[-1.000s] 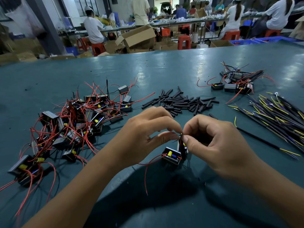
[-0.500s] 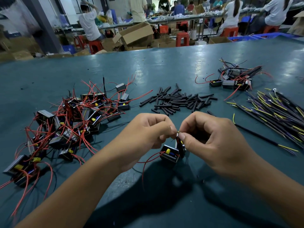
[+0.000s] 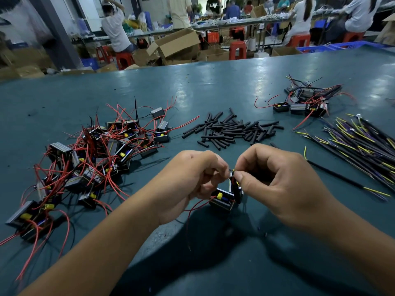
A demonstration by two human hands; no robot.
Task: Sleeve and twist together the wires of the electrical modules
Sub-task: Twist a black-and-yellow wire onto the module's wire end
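A small black module [image 3: 222,198] with a yellow part hangs just above the table between my hands, a red wire [image 3: 193,210] trailing down from it. My left hand [image 3: 192,180] and my right hand [image 3: 275,180] pinch the bare wire ends [image 3: 232,170] together above the module. A black sleeve [image 3: 236,189] runs down the wire under my right thumb. The long black cable [image 3: 342,181] leads off to the right from my right hand. The fingertips hide the joint itself.
A heap of modules with red wires [image 3: 92,159] lies at the left. Several black sleeves [image 3: 230,130] are piled in the middle. A bundle of black cables with yellow tips [image 3: 359,142] lies right, more modules [image 3: 303,103] behind it. People work at benches beyond the table.
Both hands stay pinched on the wire ends. My left fingers have curled tighter and shifted against the right fingertips. The module has swung slightly.
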